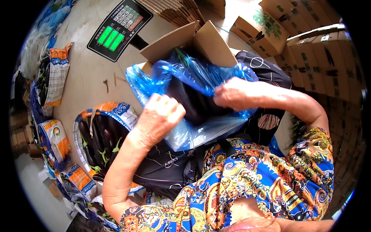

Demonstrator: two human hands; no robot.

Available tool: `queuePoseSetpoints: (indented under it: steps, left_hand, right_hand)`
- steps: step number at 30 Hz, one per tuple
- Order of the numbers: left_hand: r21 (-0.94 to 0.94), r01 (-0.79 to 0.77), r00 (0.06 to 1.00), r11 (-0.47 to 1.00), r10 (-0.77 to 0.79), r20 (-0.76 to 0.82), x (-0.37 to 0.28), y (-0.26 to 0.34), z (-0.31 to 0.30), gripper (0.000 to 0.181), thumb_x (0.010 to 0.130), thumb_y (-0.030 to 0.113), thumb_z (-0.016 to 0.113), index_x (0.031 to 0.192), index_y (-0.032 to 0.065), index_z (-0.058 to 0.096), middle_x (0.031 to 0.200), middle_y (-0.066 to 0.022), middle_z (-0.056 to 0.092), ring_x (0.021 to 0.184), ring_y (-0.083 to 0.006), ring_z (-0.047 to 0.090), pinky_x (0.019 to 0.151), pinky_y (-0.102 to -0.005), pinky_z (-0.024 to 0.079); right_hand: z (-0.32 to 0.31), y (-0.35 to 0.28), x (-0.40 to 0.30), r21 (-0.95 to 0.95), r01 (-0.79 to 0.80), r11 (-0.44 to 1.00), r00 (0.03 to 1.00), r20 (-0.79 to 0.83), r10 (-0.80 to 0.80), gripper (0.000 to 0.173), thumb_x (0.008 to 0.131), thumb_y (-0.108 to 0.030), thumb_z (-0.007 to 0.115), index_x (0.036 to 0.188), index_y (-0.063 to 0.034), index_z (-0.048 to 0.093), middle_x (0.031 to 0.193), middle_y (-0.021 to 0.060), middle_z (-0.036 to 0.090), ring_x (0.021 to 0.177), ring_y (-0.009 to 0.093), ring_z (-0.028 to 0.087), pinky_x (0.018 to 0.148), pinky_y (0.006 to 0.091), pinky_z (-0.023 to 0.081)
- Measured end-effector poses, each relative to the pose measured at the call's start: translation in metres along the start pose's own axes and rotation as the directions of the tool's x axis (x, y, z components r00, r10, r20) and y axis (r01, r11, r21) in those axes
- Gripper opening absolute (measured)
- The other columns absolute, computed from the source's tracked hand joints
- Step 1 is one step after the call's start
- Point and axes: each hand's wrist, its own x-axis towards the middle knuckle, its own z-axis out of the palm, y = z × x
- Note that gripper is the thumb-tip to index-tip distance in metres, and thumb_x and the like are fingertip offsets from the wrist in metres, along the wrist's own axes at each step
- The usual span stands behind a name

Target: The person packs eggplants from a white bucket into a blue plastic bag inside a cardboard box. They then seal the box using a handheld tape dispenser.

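Note:
A carton [216,43] stands before me with its far flaps raised, lined with a blue plastic bag [200,136]. Dark eggplants [185,98] lie inside the bag, partly covered by its film. My left hand [163,114], blurred, is closed at the bag's left side, where its fingers seem to pinch the film. On the right, my right hand [233,92] grips a gathered fold of the bag's edge above the eggplants. Its fingertips are partly hidden by the film.
A scale display [118,27] stands beyond the carton. An open woven sack of eggplants [104,139] sits at my left; several more sacks [53,78] line the left side. Flattened cardboard [174,11] lies at the back. Printed cartons [313,61] are stacked on the right.

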Motion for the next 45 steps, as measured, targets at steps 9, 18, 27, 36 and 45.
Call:
queuePoseSetpoints:
  steps: [9, 18, 27, 36, 45]
  left_hand:
    - [-0.849, 0.52, 0.432, -0.099, -0.827, 0.361, -0.041, -0.109, 0.016, 0.032, 0.086, 0.02, 0.071, 0.112, 0.0039, 0.063, 0.093, -0.0056, 0.065, 0.08, -0.0134, 0.06, 0.073, -0.0263, 0.05]
    - [-0.745, 0.472, 0.676, 0.471, -0.736, -0.038, 0.0, -0.017, -0.016, 0.005, 0.084, -0.001, 0.062, 0.088, 0.0018, 0.062, 0.077, -0.0034, 0.064, 0.068, -0.0104, 0.057, 0.065, -0.0267, 0.048]
    - [-0.742, 0.618, 0.57, 0.261, -0.798, 0.194, -0.037, 0.028, -0.025, 0.045, 0.085, 0.012, 0.067, 0.126, -0.0006, 0.054, 0.117, -0.0147, 0.061, 0.109, -0.0233, 0.058, 0.092, -0.0353, 0.048]
    - [-0.662, 0.312, 0.228, -0.682, -0.622, 0.749, -0.083, 0.077, 0.035, 0.035, 0.089, 0.019, 0.07, 0.117, 0.0043, 0.054, 0.105, -0.0053, 0.063, 0.089, -0.0124, 0.062, 0.065, -0.025, 0.055]
    - [-0.659, 0.675, 0.353, -0.332, -0.639, 0.684, -0.076, 0.096, 0.002, 0.023, 0.095, 0.023, 0.061, 0.086, 0.0025, 0.063, 0.064, -0.0026, 0.059, 0.047, -0.0083, 0.051, 0.045, -0.0227, 0.041]
  right_hand:
    - [-0.018, 0.007, 0.011, -0.27, -0.308, 0.912, 0.755, -0.653, 0.061, 0.05, 0.079, -0.027, 0.076, 0.116, 0.0006, 0.057, 0.116, 0.0156, 0.052, 0.11, 0.034, 0.053, 0.087, 0.043, 0.049]
    - [0.008, 0.007, -0.025, -0.005, -0.335, 0.942, 0.908, -0.267, 0.321, 0.008, 0.078, -0.006, 0.065, 0.084, -0.0025, 0.06, 0.073, 0.0149, 0.064, 0.07, 0.032, 0.067, 0.059, 0.0446, 0.053]
    - [-0.016, -0.006, -0.059, 0.391, -0.405, 0.827, 0.783, -0.318, 0.534, 0.03, 0.087, -0.028, 0.071, 0.106, -0.0078, 0.063, 0.094, 0.0057, 0.06, 0.078, 0.015, 0.06, 0.066, 0.0304, 0.05]
    - [0.066, -0.012, -0.07, 0.887, -0.419, 0.193, 0.679, 0.166, 0.715, 0.083, 0.078, -0.058, 0.071, 0.135, -0.0037, 0.045, 0.1, 0.018, 0.066, 0.074, 0.017, 0.068, 0.045, 0.025, 0.051]
    - [0.084, -0.023, -0.079, 0.924, -0.135, -0.359, 0.851, 0.294, 0.436, 0.014, 0.092, -0.017, 0.065, 0.094, -0.0039, 0.07, 0.079, 0.0014, 0.07, 0.05, 0.001, 0.056, 0.04, 0.016, 0.041]
